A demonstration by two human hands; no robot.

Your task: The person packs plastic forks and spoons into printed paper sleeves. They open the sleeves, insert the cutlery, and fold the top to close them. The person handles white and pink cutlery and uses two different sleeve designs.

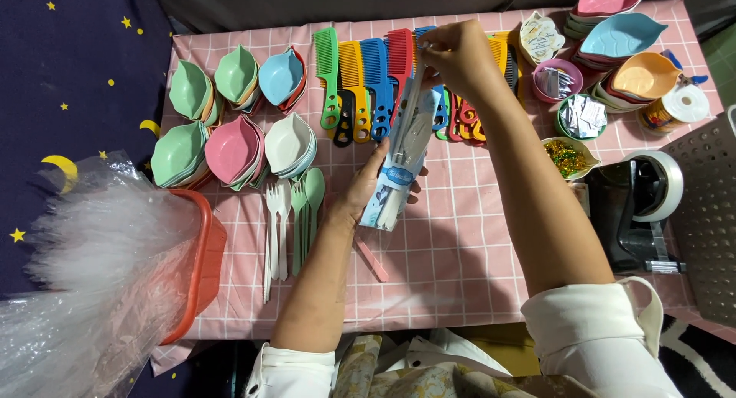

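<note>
Both hands, left (373, 189) and right (452, 54), pinching a clear packet (400, 164) (combs (368, 83) behind).

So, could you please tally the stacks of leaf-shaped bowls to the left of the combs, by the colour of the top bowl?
Green-topped stacks: 3
Blue-topped stack: 1
Pink-topped stack: 1
Cream-topped stack: 1
Total: 6 stacks

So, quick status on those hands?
Left hand holds clear packet. Right hand pinches its top. Combs lie behind it, apart.
</note>
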